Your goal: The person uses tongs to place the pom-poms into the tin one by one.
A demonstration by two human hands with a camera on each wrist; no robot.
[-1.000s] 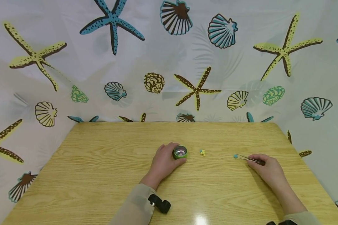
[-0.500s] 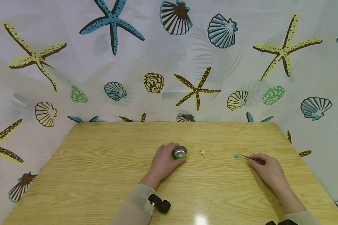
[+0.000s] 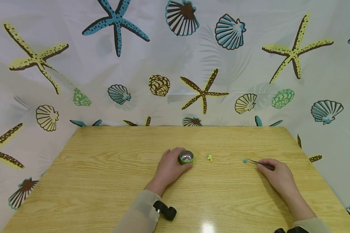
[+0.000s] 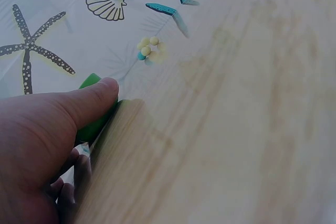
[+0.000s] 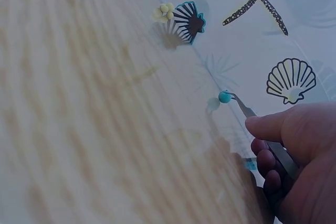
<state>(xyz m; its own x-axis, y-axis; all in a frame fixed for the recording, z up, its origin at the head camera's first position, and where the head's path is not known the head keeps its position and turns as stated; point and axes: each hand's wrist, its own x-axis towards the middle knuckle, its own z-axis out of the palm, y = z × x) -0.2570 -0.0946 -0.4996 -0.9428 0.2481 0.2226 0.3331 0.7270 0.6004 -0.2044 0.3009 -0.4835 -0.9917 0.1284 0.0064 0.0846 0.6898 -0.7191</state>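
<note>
My left hand [image 3: 169,166] grips a small round cup [image 3: 189,162], green outside and silvery inside, with its thumb along the near side. A pinkish spot shows inside the cup. In the left wrist view the thumb presses on the green wall [image 4: 93,129], and the hand hides most of the cup. My right hand [image 3: 280,178] pinches dark metal tweezers [image 5: 245,108] between thumb and fingers. Their bent tips are at a blue bead [image 5: 224,97], over its upper right side. To the right of the cup lies a little cluster of yellow beads [image 3: 210,158] with a blue one.
The wooden table [image 3: 105,181] runs back to a white cloth [image 3: 151,64] printed with starfish and shells, which also hangs at both sides. A black wrist mount [image 3: 165,211] sits on the left sleeve.
The tweezers' prongs, spread apart a second ago, have come closer together at the blue bead. The bead has shifted very slightly right. My left hand and the cup stay still.
</note>
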